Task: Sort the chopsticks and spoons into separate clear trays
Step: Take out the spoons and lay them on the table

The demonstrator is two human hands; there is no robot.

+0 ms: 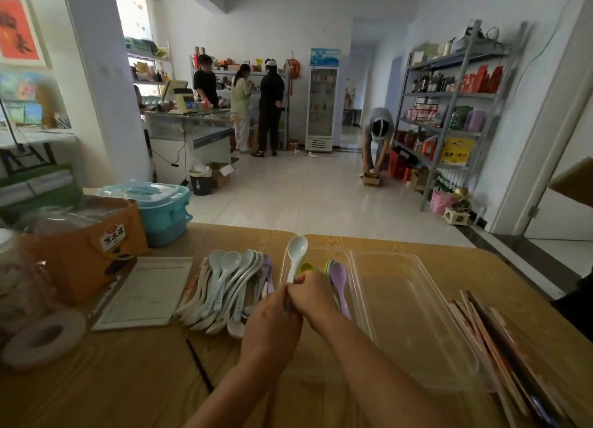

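Both of my hands meet at the table's middle, over the near end of a clear tray (356, 286). My right hand (313, 296) pinches the handle of a pale white spoon (296, 254), bowl up. My left hand (272, 325) curls against it; something dark shows between the fingers, too small to name. A purple spoon (340, 278) and other coloured spoons lie in that tray. A second clear tray (414, 312) lies to its right, holding nothing I can see. A pile of white spoons (227, 286) sits left of my hands. Packs of chopsticks (500, 347) lie at the right edge.
One dark chopstick (199, 365) lies loose on the wooden table (128, 379). A white booklet (144, 291), an orange box (83, 251), a tape roll (41, 339) and a blue container (160, 211) crowd the left. People stand among shop shelves beyond.
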